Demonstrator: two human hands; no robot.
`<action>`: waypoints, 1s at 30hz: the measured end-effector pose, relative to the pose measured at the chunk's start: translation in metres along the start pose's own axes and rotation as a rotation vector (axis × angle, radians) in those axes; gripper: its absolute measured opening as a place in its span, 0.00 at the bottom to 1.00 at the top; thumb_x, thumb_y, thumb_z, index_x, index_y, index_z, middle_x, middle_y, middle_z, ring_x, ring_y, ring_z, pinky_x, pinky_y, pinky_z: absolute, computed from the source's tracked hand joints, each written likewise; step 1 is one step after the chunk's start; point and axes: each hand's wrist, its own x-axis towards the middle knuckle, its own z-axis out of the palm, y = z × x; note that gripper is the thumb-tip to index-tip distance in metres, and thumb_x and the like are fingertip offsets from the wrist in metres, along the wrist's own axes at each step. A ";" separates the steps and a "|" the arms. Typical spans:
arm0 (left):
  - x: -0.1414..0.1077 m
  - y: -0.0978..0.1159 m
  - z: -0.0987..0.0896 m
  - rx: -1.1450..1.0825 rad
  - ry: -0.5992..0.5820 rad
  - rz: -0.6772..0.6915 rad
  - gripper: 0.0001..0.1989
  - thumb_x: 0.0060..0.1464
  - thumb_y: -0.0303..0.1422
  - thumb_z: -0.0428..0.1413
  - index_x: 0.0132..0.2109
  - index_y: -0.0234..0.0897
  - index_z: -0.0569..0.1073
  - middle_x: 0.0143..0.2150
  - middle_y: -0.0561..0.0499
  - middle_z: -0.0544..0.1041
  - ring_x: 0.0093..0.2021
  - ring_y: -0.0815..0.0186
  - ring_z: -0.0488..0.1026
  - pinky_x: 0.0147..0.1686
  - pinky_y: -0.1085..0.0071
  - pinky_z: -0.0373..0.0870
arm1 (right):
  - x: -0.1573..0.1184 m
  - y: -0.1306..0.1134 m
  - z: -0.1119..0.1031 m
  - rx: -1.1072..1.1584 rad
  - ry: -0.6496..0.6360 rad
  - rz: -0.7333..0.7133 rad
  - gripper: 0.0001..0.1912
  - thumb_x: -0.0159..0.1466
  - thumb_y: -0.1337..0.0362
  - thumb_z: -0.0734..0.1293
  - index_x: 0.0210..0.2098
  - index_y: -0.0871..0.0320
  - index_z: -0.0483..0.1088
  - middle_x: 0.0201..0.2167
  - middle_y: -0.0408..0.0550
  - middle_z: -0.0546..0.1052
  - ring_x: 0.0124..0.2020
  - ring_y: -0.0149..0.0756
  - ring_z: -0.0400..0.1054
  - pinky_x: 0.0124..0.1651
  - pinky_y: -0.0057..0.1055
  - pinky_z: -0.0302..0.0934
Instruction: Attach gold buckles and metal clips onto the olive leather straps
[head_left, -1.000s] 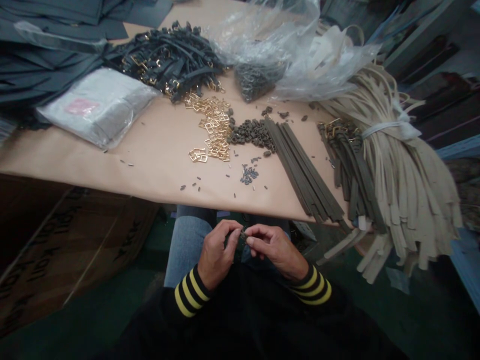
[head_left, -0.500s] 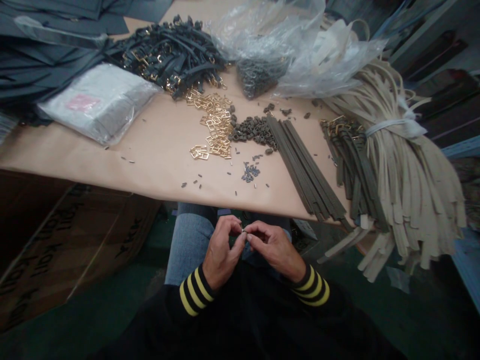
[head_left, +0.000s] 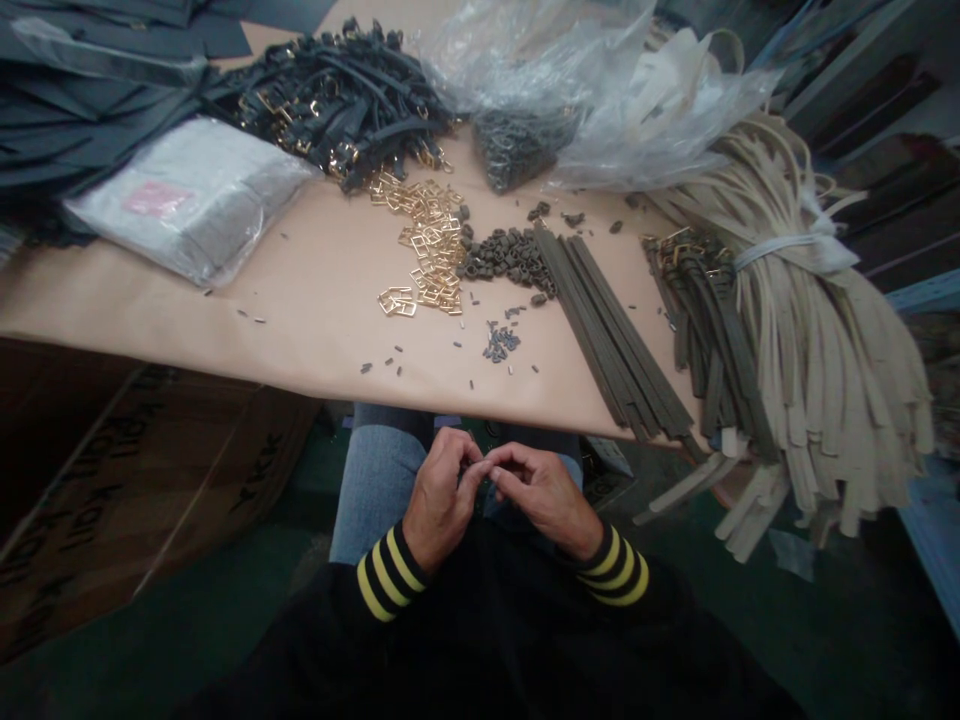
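Both hands are in front of the tabletop (head_left: 315, 335) edge, over the person's lap. Left hand (head_left: 442, 497): fingers pinched together at the tips. Right hand (head_left: 553, 497): fingers also pinched together, tips meeting the left ones. Whatever is between them is hidden, too small to tell.

Clock positions from the hands, 12 o'clock straight ahead. Small grey pieces (head_left: 500, 342): 12, loose pile near the front edge, nearest pile to the hands; a few strays around it. Brown loops (head_left: 506, 256): 12, heaped beyond the grey pieces. Gold buckles (head_left: 436, 250): 11, scattered, beside the loops. Flat brown straps (head_left: 615, 335): between 1 and 2, side by side, ends at the edge. Shorter buckled straps (head_left: 709, 330): 2. Beige straps (head_left: 817, 370): 2, tied bundle, ends hanging over the edge. Black straps (head_left: 345, 100): 11, far pile with gold hardware. Wrapped packet (head_left: 195, 205): between 10 and 11. Cardboard box (head_left: 187, 480): 9, below the tabletop.
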 end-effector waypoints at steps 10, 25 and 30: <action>-0.001 0.007 -0.014 -0.249 -0.331 -0.322 0.15 0.54 0.35 0.43 0.23 0.33 0.65 0.21 0.53 0.65 0.23 0.71 0.63 0.26 0.74 0.59 | -0.001 0.002 -0.011 0.323 -0.031 0.166 0.10 0.51 0.62 0.65 0.30 0.62 0.66 0.15 0.37 0.66 0.16 0.22 0.57 0.18 0.19 0.50; 0.007 -0.008 -0.008 -0.514 0.030 -0.532 0.09 0.48 0.35 0.51 0.30 0.32 0.64 0.19 0.58 0.66 0.17 0.76 0.63 0.19 0.78 0.61 | 0.001 0.007 -0.005 0.321 -0.088 0.219 0.09 0.51 0.63 0.65 0.29 0.62 0.65 0.13 0.37 0.66 0.14 0.22 0.57 0.16 0.18 0.50; 0.008 -0.012 -0.007 -0.492 0.028 -0.535 0.09 0.47 0.35 0.51 0.29 0.32 0.64 0.20 0.58 0.67 0.17 0.76 0.62 0.19 0.78 0.61 | 0.001 0.007 -0.003 0.291 -0.088 0.231 0.10 0.50 0.62 0.65 0.29 0.63 0.65 0.13 0.37 0.65 0.14 0.22 0.57 0.16 0.18 0.51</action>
